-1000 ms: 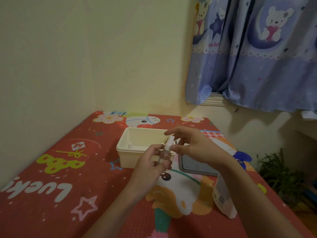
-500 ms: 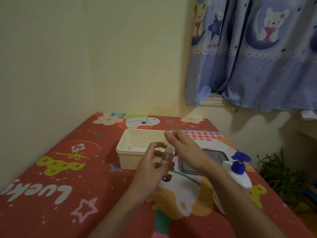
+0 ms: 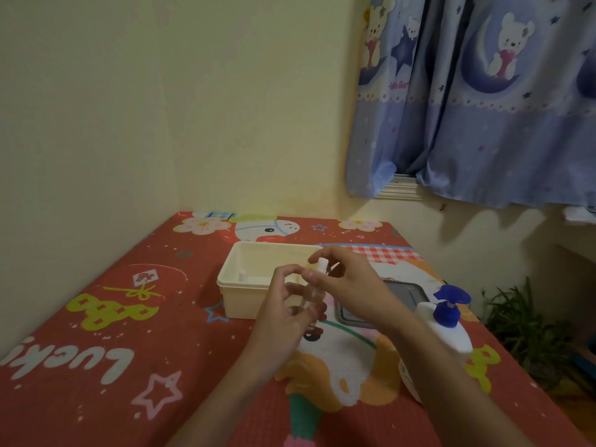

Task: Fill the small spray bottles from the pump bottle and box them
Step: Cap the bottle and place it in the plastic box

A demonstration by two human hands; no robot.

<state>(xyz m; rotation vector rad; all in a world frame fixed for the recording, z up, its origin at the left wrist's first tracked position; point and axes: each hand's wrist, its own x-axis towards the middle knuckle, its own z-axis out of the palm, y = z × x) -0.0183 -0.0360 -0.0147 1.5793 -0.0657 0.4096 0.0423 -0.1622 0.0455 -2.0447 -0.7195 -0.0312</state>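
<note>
My left hand [image 3: 283, 312] grips the clear body of a small spray bottle [image 3: 312, 295], held upright above the red mat. My right hand [image 3: 346, 282] pinches the bottle's white spray cap [image 3: 321, 265] at the top. Just behind my hands stands an open cream plastic box [image 3: 254, 279]; a small white piece [image 3: 242, 275] lies inside it at the front left. The white pump bottle with a blue pump head [image 3: 446, 321] stands to the right, partly hidden behind my right forearm.
A grey tray-like lid [image 3: 403, 296] lies flat to the right of the box. The red cartoon mat [image 3: 122, 343] covers the table, which sits in a wall corner. A blue curtain [image 3: 483, 101] hangs at the right; a plant [image 3: 522, 330] stands beyond the table's right edge.
My right hand has shifted on top of the small bottle, fingers now pinching the white cap. The left hand keeps its hold on the bottle. The pump bottle has come into fuller view.
</note>
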